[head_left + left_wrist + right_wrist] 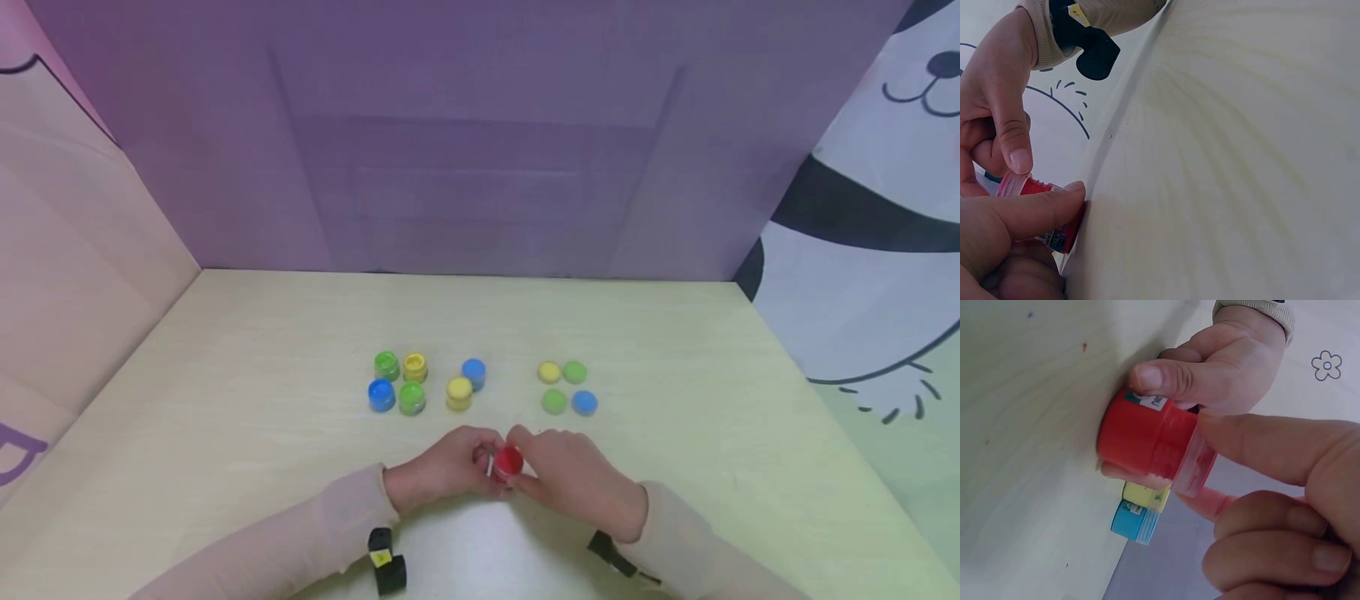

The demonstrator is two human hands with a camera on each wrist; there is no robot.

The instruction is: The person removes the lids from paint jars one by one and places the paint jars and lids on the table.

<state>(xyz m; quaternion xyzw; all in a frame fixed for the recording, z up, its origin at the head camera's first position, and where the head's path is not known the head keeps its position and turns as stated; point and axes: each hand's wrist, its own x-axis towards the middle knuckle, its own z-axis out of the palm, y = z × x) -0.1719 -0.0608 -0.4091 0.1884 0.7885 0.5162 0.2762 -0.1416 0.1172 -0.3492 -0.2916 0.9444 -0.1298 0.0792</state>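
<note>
A small red jar (1132, 437) with a printed label stands between my two hands, its base close to the table. My left hand (450, 465) grips its body, the thumb along one side and a finger on the other. Around the top, my right hand (577, 475) pinches the jar's translucent lid (1196, 459) between thumb and forefinger. Screw threads show between lid and body in the right wrist view. Nearest beyond the hands are a yellow jar (459, 393) and a blue jar (473, 373), both with flat tops.
Behind the left hand, several small jars stand in a cluster, including a blue one (381, 396) and a green one (412, 398). Flat discs, yellow (549, 372), green (574, 372) and blue (584, 403), lie to the right. A purple panel (480, 200) backs the pale table (225, 400).
</note>
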